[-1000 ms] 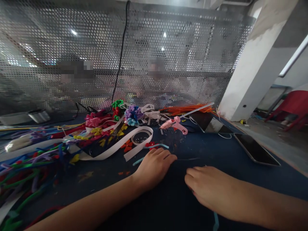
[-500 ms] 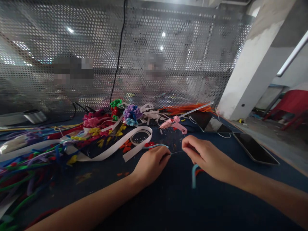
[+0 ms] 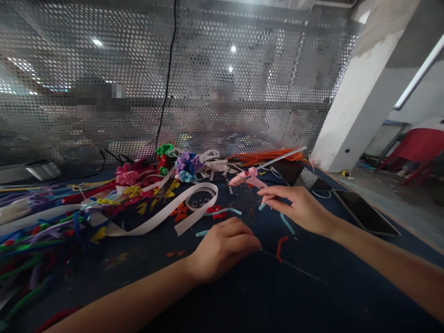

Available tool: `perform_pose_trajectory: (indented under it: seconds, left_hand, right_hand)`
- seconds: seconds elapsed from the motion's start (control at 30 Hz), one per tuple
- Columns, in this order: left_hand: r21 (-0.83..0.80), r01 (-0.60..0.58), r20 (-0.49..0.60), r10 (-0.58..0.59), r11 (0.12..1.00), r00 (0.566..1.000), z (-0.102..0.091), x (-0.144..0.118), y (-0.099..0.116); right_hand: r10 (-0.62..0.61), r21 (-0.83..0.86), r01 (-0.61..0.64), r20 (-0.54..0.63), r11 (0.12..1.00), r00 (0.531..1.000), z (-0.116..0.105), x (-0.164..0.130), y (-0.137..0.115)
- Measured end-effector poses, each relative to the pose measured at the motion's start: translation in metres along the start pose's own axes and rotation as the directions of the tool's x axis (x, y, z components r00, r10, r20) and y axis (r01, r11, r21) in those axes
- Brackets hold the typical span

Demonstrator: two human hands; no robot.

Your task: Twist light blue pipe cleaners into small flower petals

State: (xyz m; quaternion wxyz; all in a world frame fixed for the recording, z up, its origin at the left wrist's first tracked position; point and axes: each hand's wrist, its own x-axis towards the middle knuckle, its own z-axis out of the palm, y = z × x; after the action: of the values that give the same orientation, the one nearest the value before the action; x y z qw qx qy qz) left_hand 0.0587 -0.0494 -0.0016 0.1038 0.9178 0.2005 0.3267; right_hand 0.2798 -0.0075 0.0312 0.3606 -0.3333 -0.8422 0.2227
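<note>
My left hand [image 3: 224,247] is closed over the table, fingers pinched on a thin wire [image 3: 300,269] that trails to the right from the fingertips. A short light blue pipe cleaner [image 3: 201,233] pokes out behind that hand; whether it joins the wire is hidden. Farther right, my right hand [image 3: 294,208] pinches a small light blue pipe cleaner piece [image 3: 262,206] between thumb and fingers. Just below it lie another light blue piece [image 3: 287,224] and a curved red piece [image 3: 281,249]. A longer light blue strip [image 3: 225,211] rests beyond my left hand.
A pink glue gun [image 3: 246,177] lies past my right hand, near two dark tablets [image 3: 366,210]. White ribbon [image 3: 156,217], pipe cleaner flowers [image 3: 189,165] and loose pipe cleaners [image 3: 38,245] cover the left side. A perforated metal screen [image 3: 208,60] stands behind.
My right hand has let go of the wire and moved up, now with a light blue piece. My left hand has shifted slightly down and right. The red piece is more exposed.
</note>
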Motion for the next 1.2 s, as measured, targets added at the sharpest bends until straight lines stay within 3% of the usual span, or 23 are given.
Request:
perform_pose_trajectory:
  seconds: [0.1,0.2,0.27,0.37,0.53,0.7,0.83,0.93,1.2]
  left_hand:
    - [-0.128,0.052,-0.065,-0.061,0.990,0.996,0.000,0.001,0.005]
    - [-0.204,0.198,-0.056,-0.213,0.959,0.975,-0.001,0.001,0.008]
    - [-0.227,0.252,-0.032,-0.265,0.941,0.964,-0.001,0.001,0.008]
    - [-0.248,0.286,-0.019,-0.300,0.925,0.954,0.000,0.000,0.006]
    - [-0.320,0.370,-0.090,-0.417,0.872,0.905,0.007,-0.003,0.002]
    - [-0.268,0.306,-0.170,-0.357,0.914,0.918,0.010,-0.003,0.001]
    - [-0.295,0.302,-0.130,-0.351,0.907,0.927,0.010,-0.002,0.001]
    - [-0.293,0.308,-0.117,-0.354,0.905,0.928,0.009,-0.002,0.002]
    - [-0.154,0.265,-0.168,-0.290,0.952,0.942,0.007,-0.001,0.003]
  right_hand:
    - [0.136,0.313,-0.140,0.035,0.939,0.990,0.014,-0.003,0.011]
    - [0.244,0.630,-0.248,0.094,0.736,0.965,0.035,-0.012,0.009]
    - [0.275,0.735,-0.276,0.126,0.620,0.953,0.046,-0.018,0.003]
    - [0.264,0.769,-0.279,0.149,0.575,0.953,0.054,-0.023,-0.002]
    - [0.222,0.817,-0.283,0.195,0.502,0.955,0.059,-0.027,0.002]
    - [0.288,0.854,-0.370,0.274,0.365,0.918,0.065,-0.030,0.002]
    - [0.334,0.870,-0.395,0.293,0.296,0.896,0.066,-0.029,0.002]
    - [0.321,0.871,-0.398,0.305,0.286,0.897,0.066,-0.028,0.003]
    - [0.277,0.838,-0.397,0.307,0.375,0.910,0.068,-0.030,0.006]
